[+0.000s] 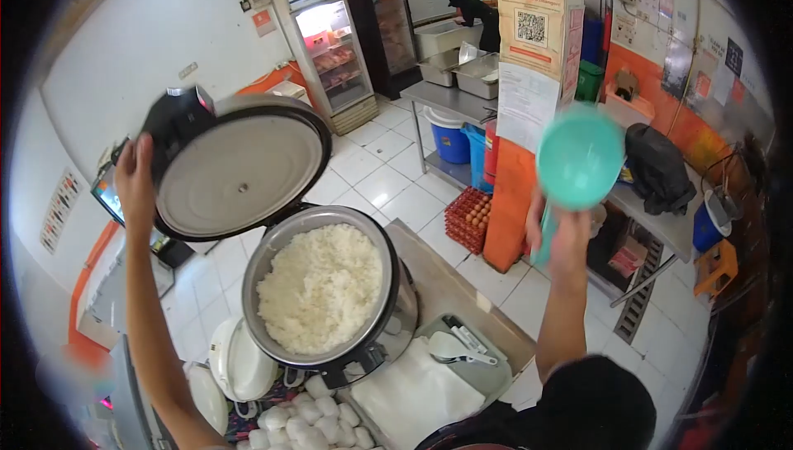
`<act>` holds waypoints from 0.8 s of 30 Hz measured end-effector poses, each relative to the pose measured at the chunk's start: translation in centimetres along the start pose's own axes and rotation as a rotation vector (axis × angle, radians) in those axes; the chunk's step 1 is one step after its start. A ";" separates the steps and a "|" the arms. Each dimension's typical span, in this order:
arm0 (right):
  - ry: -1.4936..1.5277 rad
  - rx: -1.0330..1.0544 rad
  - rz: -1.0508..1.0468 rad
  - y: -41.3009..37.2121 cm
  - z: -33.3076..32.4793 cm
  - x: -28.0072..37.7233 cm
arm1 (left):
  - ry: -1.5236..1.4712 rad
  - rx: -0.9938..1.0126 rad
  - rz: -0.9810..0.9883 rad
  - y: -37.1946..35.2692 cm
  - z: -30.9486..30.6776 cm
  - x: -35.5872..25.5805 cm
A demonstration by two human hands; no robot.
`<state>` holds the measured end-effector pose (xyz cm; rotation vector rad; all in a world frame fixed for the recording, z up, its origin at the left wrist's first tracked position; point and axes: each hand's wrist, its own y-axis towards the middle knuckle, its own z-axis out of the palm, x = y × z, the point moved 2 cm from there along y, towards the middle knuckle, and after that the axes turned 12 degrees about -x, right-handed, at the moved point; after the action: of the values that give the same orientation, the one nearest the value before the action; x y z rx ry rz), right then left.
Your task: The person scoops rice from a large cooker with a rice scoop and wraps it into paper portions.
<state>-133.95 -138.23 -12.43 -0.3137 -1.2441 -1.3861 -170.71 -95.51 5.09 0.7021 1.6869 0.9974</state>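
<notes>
Logging head view, the only one.

- Left hand is closed on the far-left edge of the rice cooker lid, holding it tipped up and open.
- Right hand grips the handle of a teal scoop, raised on the right, well apart from the pot.
- Cooked rice lies in the cooker pot, near centre and fairly full.

I judge the step as opening up, with the scoop not yet in the rice. A dip into the rice calls for the lid held back and the scoop brought left and down over the rim.

Hard to read:
- The scoop is blurred, its handle mostly behind the hand.
- The white lumps at the near edge are cut off.
- A dark shape near right hides the counter there.
</notes>
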 end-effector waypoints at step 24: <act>-0.335 -0.147 0.678 -14.2 -6.3 -9.5 | -0.173 0.061 -0.498 0.6 7.5 28.4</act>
<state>-140.35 -141.59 -29.12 -1.0028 -1.1465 -0.8505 -172.69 -69.65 -8.70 0.3633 1.6317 0.5208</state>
